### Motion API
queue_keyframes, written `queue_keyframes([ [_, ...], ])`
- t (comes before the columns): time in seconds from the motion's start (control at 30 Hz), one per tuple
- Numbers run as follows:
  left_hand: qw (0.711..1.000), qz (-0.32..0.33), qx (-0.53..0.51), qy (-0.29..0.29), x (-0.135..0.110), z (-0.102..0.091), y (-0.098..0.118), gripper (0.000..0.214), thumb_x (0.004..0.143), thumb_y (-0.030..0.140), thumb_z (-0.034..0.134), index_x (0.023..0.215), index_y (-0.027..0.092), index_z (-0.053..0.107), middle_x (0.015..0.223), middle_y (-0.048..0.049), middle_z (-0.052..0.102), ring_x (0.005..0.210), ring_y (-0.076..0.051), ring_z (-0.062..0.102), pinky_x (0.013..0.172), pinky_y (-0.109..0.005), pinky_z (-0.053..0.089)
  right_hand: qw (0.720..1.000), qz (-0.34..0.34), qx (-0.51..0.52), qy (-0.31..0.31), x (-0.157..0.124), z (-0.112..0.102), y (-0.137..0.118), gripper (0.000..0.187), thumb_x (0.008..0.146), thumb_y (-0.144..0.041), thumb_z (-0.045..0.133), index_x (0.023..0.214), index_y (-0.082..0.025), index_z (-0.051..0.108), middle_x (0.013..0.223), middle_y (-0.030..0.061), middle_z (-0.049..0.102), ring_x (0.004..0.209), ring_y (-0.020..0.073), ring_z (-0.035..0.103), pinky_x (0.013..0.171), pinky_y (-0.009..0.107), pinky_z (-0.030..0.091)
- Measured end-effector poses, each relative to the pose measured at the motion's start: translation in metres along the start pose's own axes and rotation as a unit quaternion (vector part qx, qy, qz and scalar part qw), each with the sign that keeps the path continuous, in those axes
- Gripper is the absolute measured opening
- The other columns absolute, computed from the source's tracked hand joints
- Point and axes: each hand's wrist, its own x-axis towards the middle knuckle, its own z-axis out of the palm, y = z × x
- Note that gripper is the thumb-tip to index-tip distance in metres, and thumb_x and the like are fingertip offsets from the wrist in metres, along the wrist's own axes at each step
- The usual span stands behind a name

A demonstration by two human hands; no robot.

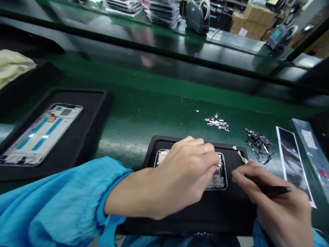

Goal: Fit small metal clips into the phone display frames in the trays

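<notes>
A silver-edged phone frame (218,179) lies in a black padded tray (197,221) in front of me. My left hand (186,168) bends over it, fingers curled together down at its right part. The palm and knuckles cover the middle of the frame, and the fingertips are hidden, so whatever they pinch does not show. Just right of the frame, my right hand (277,197) is closed around a slim black pen-like tool (279,190). The tool's back end sticks out past the hand, while its tip is hidden.
Two piles of small metal parts, one silvery (217,122) and one darker (260,142), lie behind the tray. A dark white-bordered sheet (294,161) is at right. Another phone frame (42,135) rests in a left tray (88,123). Tape dispensers (196,17) stand beyond the rail.
</notes>
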Motion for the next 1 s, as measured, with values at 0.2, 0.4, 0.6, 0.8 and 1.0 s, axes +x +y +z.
queue_keyframes([
  [0.2,0.997,-0.072,0.012,-0.035,0.009,0.004,-0.024,0.019,0.081,0.011,0.043,0.069,0.012,0.058,0.062,0.0008,0.052,0.059,-0.01,0.041,0.058,-0.026,0.031,0.996,-0.02,-0.087,0.022,-0.005,-0.006,0.004,0.009,0.077,-0.033,0.052,0.077,-0.028,0.06,0.076,-0.0012,0.06,0.06,0.0109,0.053,0.049,0.021,0.039],
  [0.4,0.991,0.085,0.106,0.019,-0.002,0.011,-0.015,0.028,0.083,0.009,0.032,0.077,0.011,0.06,0.075,-0.0052,0.06,0.069,-0.015,0.048,0.069,-0.034,0.037,0.979,-0.093,-0.184,-0.003,-0.002,0.004,0.015,0.015,0.076,-0.02,0.053,0.088,-0.028,0.058,0.074,-0.0029,0.062,0.063,0.0102,0.059,0.06,0.017,0.044],
  [0.6,0.994,0.089,0.06,-0.016,-0.026,0.018,-0.01,0.029,0.082,0.013,0.042,0.1,0.031,0.054,0.094,0.0051,0.062,0.083,-0.012,0.057,0.081,-0.027,0.044,0.997,0.006,0.015,-0.074,0.011,0.002,0.017,0.009,0.072,-0.024,0.058,0.075,-0.025,0.066,0.062,0.0004,0.062,0.047,0.011,0.053,0.044,0.02,0.041],
  [0.8,0.978,0.195,0.001,-0.07,-0.024,0.014,-0.028,0.043,0.082,0.016,0.042,0.123,0.025,0.039,0.103,-0.0013,0.061,0.081,-0.014,0.059,0.075,-0.024,0.046,0.968,0.111,0.153,-0.167,0.01,-0.001,0.018,0.013,0.069,-0.03,0.059,0.065,-0.02,0.066,0.056,0.0026,0.056,0.051,0.0114,0.05,0.048,0.022,0.038],
  [1.0,0.972,0.223,0.037,-0.065,-0.025,0.013,-0.024,0.047,0.082,0.013,0.039,0.128,0.022,0.032,0.104,-0.0021,0.06,0.085,-0.014,0.059,0.077,-0.024,0.046,0.961,0.118,0.186,-0.167,0.008,0.0,0.017,0.011,0.068,-0.029,0.06,0.064,-0.02,0.066,0.055,0.002,0.055,0.051,0.0104,0.048,0.049,0.022,0.036],
])
